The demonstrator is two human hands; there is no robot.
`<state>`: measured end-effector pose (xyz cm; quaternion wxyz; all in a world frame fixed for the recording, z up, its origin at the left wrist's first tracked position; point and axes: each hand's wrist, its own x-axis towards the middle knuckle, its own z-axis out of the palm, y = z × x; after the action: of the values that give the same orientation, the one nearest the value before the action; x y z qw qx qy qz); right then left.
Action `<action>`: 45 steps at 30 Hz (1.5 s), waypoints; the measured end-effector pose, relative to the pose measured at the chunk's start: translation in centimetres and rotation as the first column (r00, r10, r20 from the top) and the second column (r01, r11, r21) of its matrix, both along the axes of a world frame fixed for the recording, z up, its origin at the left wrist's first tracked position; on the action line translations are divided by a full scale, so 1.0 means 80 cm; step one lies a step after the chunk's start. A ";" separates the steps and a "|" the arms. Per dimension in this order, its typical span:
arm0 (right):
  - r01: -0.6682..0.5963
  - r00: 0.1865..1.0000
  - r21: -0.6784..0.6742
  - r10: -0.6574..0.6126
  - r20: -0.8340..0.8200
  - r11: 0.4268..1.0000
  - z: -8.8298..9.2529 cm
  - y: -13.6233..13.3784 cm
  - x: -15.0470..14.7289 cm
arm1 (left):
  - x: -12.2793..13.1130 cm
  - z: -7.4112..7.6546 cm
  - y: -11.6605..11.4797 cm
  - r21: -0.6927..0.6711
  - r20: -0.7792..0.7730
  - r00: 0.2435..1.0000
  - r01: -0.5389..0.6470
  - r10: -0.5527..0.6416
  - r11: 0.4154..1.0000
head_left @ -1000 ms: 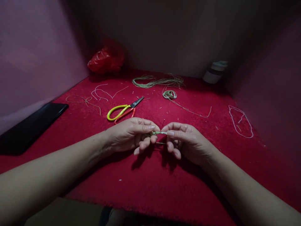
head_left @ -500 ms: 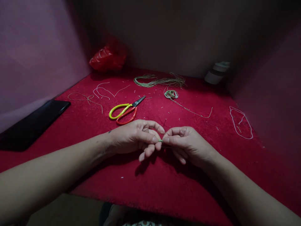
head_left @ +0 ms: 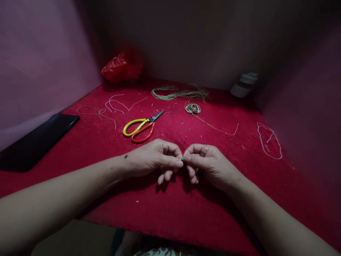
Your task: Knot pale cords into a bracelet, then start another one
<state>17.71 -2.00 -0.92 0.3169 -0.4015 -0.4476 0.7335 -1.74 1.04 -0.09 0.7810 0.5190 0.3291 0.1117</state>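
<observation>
Just above the red tabletop, my two hands meet at the fingertips. My left hand [head_left: 160, 158] pinches a tiny piece of green cord [head_left: 182, 159] between thumb and index finger. From the other side, my right hand [head_left: 209, 161] closes thumb and forefinger on the same cord; most of it is hidden by the fingers. Scissors [head_left: 141, 128] with one yellow and one red handle lie beyond my left hand, blades slightly parted at most. Behind the hands are a small coil of green and white cord [head_left: 192, 108] with a loose tail and a bundle of green cords [head_left: 181, 94].
Loose thread loops [head_left: 101, 113] lie at the left, and a white cord loop [head_left: 269, 142] at the right. A black flat device [head_left: 39, 138] rests along the left edge. A red plastic bag [head_left: 122, 67] and a white bottle [head_left: 243, 85] stand against the walls of the red table [head_left: 160, 217].
My left index finger has closed in beside the thumb, and less of the green cord shows now. The right hand's lower fingers have curled inward. Scissors and cords stay put.
</observation>
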 end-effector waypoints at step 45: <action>-0.052 0.992 -0.036 0.047 -0.114 0.998 -0.004 0.003 0.002 | 0.003 0.003 0.000 -0.041 0.186 0.971 -0.146 0.151 0.988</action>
<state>17.84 -1.74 -1.23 0.3154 -0.3544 -0.4244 0.7712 -1.46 1.04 0.14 0.8050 0.4694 0.2931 0.2139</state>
